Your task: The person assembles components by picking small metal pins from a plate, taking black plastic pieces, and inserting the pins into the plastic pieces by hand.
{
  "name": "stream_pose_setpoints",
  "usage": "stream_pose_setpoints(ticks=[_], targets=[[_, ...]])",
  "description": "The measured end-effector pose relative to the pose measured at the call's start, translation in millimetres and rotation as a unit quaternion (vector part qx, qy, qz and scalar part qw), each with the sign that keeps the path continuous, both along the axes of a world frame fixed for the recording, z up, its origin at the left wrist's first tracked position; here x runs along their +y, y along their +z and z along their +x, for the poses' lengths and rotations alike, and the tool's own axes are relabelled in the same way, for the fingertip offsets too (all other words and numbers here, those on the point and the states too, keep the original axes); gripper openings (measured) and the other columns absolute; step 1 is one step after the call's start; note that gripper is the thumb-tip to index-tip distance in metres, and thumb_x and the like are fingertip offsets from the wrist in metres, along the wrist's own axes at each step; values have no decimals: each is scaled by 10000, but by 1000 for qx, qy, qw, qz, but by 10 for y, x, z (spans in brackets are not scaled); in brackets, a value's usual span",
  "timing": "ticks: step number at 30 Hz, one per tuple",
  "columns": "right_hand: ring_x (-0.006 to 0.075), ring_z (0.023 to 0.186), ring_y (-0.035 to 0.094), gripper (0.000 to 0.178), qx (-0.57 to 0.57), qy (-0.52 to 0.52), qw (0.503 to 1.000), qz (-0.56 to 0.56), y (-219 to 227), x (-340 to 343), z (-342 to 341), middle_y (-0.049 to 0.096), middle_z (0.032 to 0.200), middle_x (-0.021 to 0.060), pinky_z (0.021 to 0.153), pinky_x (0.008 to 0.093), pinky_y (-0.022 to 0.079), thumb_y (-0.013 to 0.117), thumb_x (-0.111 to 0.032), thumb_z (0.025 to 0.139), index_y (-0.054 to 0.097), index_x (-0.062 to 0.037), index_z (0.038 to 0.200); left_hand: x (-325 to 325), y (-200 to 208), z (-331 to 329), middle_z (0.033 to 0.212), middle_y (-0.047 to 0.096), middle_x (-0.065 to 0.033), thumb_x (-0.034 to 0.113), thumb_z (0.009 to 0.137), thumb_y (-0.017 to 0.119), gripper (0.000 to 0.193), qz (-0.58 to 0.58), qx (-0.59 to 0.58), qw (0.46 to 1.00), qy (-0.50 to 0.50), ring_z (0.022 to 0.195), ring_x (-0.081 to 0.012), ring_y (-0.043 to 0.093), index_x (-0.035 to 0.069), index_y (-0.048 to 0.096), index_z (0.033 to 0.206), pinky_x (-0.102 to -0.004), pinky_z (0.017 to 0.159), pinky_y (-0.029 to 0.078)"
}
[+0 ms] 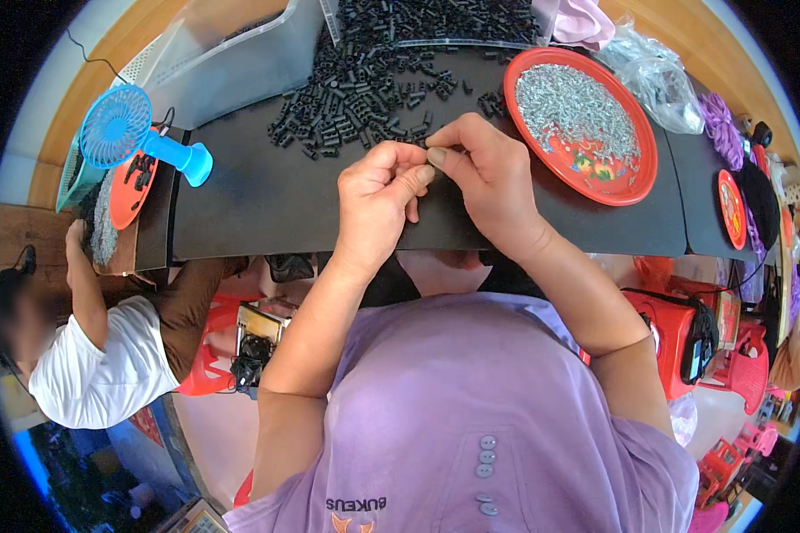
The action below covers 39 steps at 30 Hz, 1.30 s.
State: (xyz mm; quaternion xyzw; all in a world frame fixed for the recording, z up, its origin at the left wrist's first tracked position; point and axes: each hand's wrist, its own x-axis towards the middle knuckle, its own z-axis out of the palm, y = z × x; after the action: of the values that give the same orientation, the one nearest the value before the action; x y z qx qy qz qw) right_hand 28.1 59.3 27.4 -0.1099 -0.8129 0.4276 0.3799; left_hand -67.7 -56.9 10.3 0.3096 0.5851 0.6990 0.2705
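My left hand and my right hand meet over the front part of the black table. Both are closed, with thumbs pinched against index fingers. Whatever lies between the fingertips is too small or hidden to make out. Just beyond them spreads a heap of small black plastic parts, short and tube-like. To the right of my right hand sits a red plate with many small silvery metal pieces on it, screw-like in look. Part of its painted base shows at the near side.
A blue fan and a clear plastic bin stand at the left. Clear plastic bags and purple cord lie at the right. A person in a white shirt sits at the left beside another red plate.
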Motion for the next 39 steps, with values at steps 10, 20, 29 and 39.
stream_pose_setpoints(ticks=[10, 20, 29, 39], targets=[[290, 704, 655, 96, 12, 6, 1000, 17, 2, 34, -15, 635, 796, 152, 623, 348, 513, 657, -9, 798, 616, 1, 884, -30, 36, -9, 812, 643, -49, 21, 893, 634, 108, -15, -20, 1000, -13, 636, -84, 555, -26, 644, 990, -199, 463, 423], [301, 698, 648, 114, 9, -32, 998, 60, -17, -47, -43, 626, 769, 150, 603, 366, 504, 678, -12, 785, 596, -8, 864, -11, 60, 20, 712, 587, 6, 13, 874, 657, 48, -17, -37, 999, 10, 567, -35, 504, -5, 640, 914, -174, 421, 387], [231, 680, 635, 67, -25, 52, 995, -77, -2, -18, -5, 638, 807, 132, 613, 321, 491, 653, -10, 815, 618, 12, 868, -14, 64, -4, 747, 624, -34, 48, 871, 668, 94, -18, -57, 998, 17, 566, -70, 522, -23, 650, 930, -192, 426, 386], [185, 738, 626, 228, -19, 79, 991, -109, -3, 21, 12, 617, 807, 109, 645, 300, 492, 624, 18, 798, 625, 2, 1025, -34, 63, -62, 790, 641, -75, 51, 881, 646, 136, 25, -115, 993, -5, 620, -102, 558, -46, 641, 976, -207, 445, 418]])
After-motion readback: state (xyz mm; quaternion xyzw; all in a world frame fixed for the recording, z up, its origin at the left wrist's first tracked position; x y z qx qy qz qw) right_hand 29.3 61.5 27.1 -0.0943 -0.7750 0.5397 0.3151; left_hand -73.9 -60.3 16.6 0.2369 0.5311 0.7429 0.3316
